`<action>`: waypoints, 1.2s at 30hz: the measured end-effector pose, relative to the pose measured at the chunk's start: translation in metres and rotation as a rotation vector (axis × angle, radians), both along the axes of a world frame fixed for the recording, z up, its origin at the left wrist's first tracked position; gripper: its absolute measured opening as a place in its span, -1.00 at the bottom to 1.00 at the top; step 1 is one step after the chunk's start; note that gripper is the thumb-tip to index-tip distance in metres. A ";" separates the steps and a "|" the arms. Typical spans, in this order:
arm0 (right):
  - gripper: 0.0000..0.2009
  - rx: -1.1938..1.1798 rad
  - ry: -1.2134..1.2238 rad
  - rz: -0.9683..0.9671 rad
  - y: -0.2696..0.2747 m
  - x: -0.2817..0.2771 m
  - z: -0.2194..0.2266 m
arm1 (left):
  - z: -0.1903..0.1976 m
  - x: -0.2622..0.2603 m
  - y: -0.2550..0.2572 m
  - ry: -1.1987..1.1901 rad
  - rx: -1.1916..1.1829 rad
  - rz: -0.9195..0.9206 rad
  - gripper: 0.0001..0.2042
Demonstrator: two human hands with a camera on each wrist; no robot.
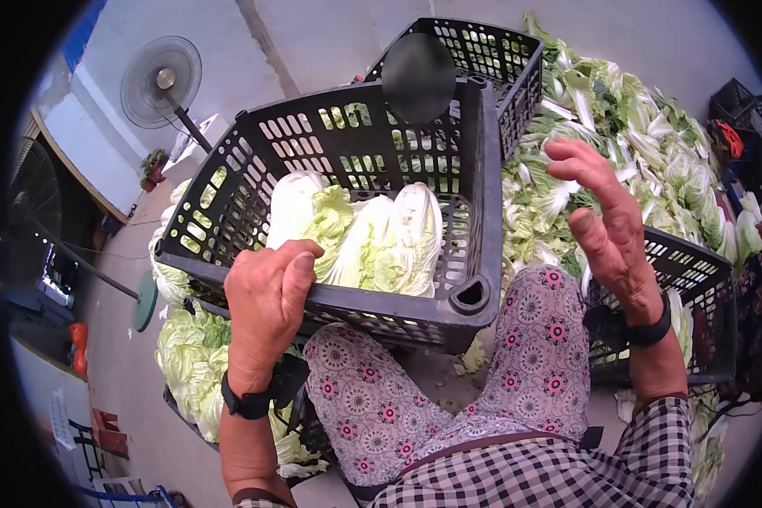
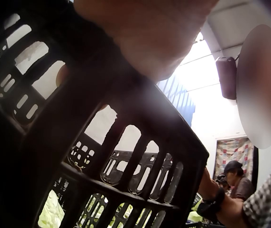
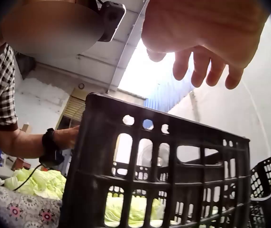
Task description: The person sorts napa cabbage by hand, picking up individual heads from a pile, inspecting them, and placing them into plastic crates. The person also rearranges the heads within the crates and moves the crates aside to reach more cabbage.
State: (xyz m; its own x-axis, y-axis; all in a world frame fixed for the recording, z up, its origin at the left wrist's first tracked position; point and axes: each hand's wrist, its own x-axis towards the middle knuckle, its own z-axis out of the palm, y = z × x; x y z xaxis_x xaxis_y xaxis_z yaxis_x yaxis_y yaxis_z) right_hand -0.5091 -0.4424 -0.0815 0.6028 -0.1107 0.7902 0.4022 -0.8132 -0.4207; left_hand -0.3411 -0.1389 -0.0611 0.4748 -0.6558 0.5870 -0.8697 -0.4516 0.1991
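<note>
Left hand: the left hand grips the near rim of the black crate, thumb hooked over the edge, fingers curled under.
Right hand: the right hand hangs in the air right of the crate, fingers relaxed and spread, holding nothing.
Crate: tilted on the person's lap above the flowered trousers; napa cabbages lie inside against the far wall.
Floor: pale concrete, with a heap of cabbage and loose leaves at far right.
Other crates: a second black crate stands just behind the first; another is at the right.
Room: a standing fan is at far left, beside a potted plant.
Near left: more cabbages lie piled on the floor.
</note>
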 end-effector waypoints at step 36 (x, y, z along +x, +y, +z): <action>-0.74 0.335 -0.317 0.467 0.036 0.072 -0.051 | 0.002 0.139 -0.206 0.521 1.274 -0.223 -0.50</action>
State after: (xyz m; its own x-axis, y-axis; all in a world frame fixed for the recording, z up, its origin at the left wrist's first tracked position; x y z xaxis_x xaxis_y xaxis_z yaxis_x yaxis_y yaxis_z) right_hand -0.4368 -0.4066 -0.1323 0.3908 -0.1646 0.9056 0.8275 -0.3682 -0.4240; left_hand -0.2017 -0.3449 -0.0591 0.2677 -0.6881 -0.6744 -0.9001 -0.4284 0.0799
